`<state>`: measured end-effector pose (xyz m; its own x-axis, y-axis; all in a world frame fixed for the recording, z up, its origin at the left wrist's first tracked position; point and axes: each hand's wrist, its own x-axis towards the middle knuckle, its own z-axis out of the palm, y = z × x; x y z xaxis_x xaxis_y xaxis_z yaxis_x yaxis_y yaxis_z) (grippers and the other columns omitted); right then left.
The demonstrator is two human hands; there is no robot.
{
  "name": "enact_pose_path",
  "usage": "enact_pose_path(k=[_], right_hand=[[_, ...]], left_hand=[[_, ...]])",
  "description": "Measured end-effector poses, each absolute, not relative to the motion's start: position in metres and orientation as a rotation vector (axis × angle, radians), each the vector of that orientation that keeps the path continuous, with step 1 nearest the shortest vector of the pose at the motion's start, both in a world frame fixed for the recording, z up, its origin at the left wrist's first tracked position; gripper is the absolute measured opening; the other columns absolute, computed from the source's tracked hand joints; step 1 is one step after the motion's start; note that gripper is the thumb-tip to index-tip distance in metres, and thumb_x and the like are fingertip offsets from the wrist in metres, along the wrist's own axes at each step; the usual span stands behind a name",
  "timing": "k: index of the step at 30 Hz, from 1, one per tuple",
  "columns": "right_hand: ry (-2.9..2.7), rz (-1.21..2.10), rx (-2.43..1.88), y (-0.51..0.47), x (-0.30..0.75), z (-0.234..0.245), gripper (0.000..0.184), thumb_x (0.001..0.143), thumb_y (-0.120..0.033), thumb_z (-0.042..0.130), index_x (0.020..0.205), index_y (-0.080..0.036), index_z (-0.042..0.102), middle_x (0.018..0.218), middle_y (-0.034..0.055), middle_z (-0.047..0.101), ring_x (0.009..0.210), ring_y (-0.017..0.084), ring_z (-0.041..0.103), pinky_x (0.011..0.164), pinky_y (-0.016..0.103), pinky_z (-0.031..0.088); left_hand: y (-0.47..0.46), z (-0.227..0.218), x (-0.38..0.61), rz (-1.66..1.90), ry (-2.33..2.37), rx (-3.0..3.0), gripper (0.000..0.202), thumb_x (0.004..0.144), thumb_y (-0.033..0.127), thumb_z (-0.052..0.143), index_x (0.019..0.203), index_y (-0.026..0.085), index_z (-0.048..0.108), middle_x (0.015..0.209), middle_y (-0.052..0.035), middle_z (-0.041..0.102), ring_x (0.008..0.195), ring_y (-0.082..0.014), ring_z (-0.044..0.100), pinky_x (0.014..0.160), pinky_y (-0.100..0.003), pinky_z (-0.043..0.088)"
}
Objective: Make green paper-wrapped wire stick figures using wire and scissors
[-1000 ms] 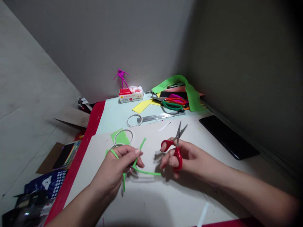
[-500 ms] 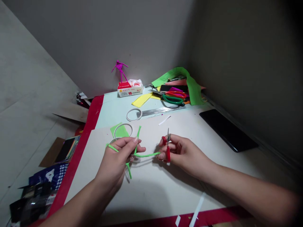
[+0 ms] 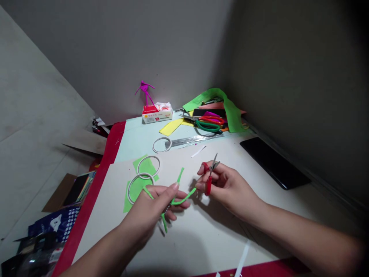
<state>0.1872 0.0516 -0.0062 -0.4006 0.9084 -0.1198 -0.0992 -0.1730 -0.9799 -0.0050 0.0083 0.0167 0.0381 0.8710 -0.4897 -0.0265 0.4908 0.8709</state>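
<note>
The left hand [image 3: 147,219] hides the middle of the green strip [image 3: 183,201] — the metal glint [image 3: 167,209] there is too small to tell.

Head-worn view, facing forward and down, close above the left hand [image 3: 151,209], right hand [image 3: 229,188]

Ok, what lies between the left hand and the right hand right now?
In the head view, a bent green pipe cleaner stretches from the left hand across to the fingers of the right hand, above a white card.
</note>
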Motion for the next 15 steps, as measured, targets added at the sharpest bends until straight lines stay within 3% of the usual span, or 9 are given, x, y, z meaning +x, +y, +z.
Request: enact_pose_path(k=[5, 10, 15], right_hand=[[-1.371, 1.625, -0.926, 0.0494, 0.1876, -0.002, 0.021, 0.075, -0.017, 0.069, 0.089, -0.02, 0.054, 0.073, -0.0035, 0.06, 0.067, 0.011, 0.056, 0.067, 0.025, 0.046], [-1.368, 1.652, -0.902, 0.0476, 0.1876, 0.0023, 0.022, 0.075, -0.016, 0.071, 0.088, -0.02, 0.053, 0.069, -0.0052, 0.057, 0.065, 0.009, 0.054, 0.066, 0.023, 0.046], [-1.325, 1.663, -0.859, 0.05, 0.1889, 0.0013, 0.028, 0.077, -0.018, 0.07, 0.098, -0.021, 0.052, 0.084, -0.0019, 0.062, 0.075, 0.01, 0.058, 0.071, 0.024, 0.049]], left_hand=[[0.0056, 0.0176, -0.005, 0.57, 1.239, 0.846, 0.039, 0.08, 0.049, 0.064, 0.076, 0.011, 0.074, 0.074, -0.0151, 0.076, 0.064, -0.0195, 0.071, 0.044, -0.018, 0.038], [0.0079, 0.0179, -0.0063, 0.564, 1.177, 0.895, 0.036, 0.081, 0.045, 0.064, 0.073, 0.011, 0.074, 0.065, -0.0114, 0.074, 0.056, -0.0133, 0.064, 0.043, -0.017, 0.032], [0.0103, 0.0191, -0.0042, 0.597, 1.219, 0.878, 0.042, 0.072, 0.05, 0.07, 0.058, 0.011, 0.068, 0.049, -0.007, 0.065, 0.062, -0.0181, 0.066, 0.043, -0.018, 0.026]])
